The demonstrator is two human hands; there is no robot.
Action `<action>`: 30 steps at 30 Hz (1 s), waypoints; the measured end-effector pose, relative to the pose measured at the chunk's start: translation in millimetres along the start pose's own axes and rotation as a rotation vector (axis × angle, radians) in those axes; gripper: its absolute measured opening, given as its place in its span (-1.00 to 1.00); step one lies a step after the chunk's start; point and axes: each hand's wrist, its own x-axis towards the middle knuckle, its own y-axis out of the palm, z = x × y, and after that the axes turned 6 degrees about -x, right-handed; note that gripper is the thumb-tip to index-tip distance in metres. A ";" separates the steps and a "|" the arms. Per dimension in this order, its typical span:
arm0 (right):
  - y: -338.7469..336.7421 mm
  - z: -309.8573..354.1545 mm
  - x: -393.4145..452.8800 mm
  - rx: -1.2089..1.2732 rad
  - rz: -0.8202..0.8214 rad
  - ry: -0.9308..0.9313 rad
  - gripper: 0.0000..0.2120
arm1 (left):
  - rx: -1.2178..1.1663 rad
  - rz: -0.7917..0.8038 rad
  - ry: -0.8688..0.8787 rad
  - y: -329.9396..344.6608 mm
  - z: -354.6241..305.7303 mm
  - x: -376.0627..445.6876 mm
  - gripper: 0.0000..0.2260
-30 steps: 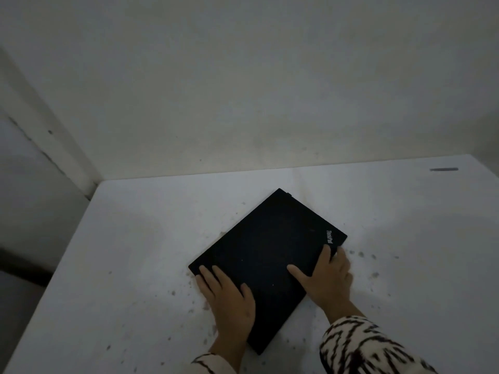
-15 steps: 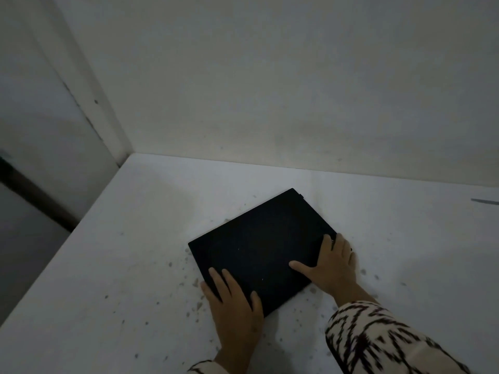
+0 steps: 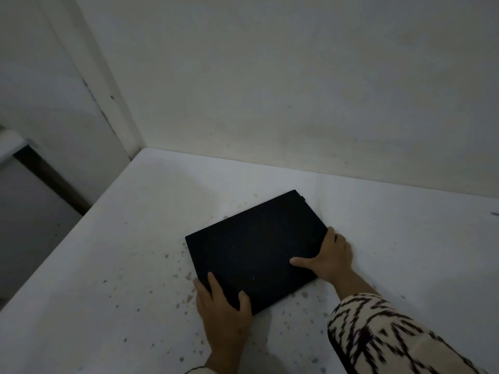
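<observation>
A closed black laptop (image 3: 256, 249) lies flat and at an angle on a white speckled table (image 3: 121, 265). My left hand (image 3: 224, 309) is at its near-left corner, with the forefinger and thumb lying straight on the lid and the other fingers beside the left edge. My right hand (image 3: 332, 257) holds the right edge, thumb spread on the lid and fingers curled over the side. A patterned black-and-cream sleeve (image 3: 383, 336) covers my right forearm.
A pale wall (image 3: 297, 103) runs close behind the table and meets a side wall at the left corner (image 3: 135, 149). The table's left edge (image 3: 54, 255) drops to a dark gap. A small dark mark (image 3: 494, 213) sits at the far right.
The laptop has turned on the table, its long side swinging round toward me. My left hand slid from the lid to the near-left corner. My right hand shifted along the right edge. The view swung left.
</observation>
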 end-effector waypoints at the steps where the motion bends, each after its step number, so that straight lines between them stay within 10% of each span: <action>1: -1.7 0.6 1.3 0.002 0.013 0.013 0.26 | -0.022 -0.020 -0.003 -0.1 -0.9 0.6 -0.31; 30: 25.6 -12.3 -62.3 0.390 -0.113 0.466 0.06 | -0.024 0.150 0.223 -18.2 -40.2 83.3 -0.53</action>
